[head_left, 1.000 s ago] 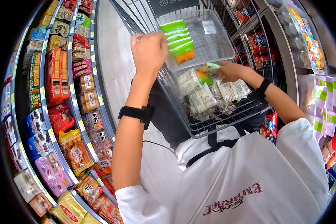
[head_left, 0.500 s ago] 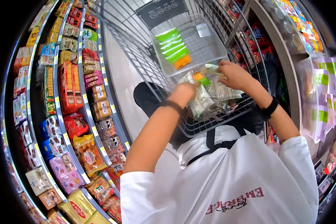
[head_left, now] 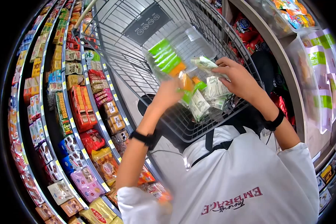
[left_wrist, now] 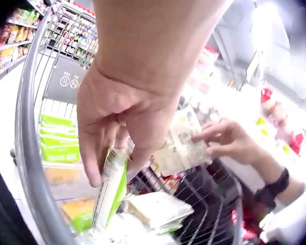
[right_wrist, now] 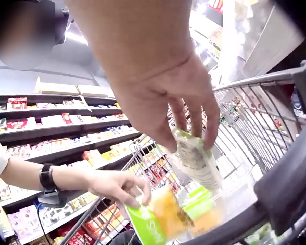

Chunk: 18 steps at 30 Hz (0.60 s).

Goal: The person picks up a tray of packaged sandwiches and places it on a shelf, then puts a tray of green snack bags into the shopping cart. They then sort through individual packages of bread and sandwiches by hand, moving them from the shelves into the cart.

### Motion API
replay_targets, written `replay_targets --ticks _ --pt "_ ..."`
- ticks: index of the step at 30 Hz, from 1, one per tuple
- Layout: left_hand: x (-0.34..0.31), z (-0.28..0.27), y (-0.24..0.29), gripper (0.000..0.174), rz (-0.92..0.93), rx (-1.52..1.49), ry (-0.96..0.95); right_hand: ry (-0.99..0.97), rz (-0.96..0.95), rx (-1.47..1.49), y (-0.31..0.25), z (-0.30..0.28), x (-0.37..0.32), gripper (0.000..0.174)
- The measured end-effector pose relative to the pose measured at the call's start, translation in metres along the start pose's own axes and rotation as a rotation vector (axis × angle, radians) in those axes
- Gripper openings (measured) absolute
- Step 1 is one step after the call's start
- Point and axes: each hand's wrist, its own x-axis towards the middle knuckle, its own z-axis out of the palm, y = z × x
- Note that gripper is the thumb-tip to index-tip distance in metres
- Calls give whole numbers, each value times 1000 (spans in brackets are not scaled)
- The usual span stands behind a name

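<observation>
A: Green-and-orange packet, where?
B: The left hand pinches its top edge, so it hangs free over the cart.
A: And the right hand?
B: At two o'clock from it, gripping a white packet by the clear bin.

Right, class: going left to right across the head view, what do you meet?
Snack shelves → left hand → its green-and-orange packet → pale printed packet → right hand holding it → black strap on the right wrist → hanging green-labelled packets.
</observation>
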Motion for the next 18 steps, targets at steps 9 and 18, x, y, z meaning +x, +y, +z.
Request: replay_targets --ticks 9,18 --pt "-42 -12 69 36 -122 -1628 315 275 -399 -247 -46 19 -7 31" --pt "-51 14 72 53 -184 -1550 565 36 -581 -75 -30 33 -1 38"
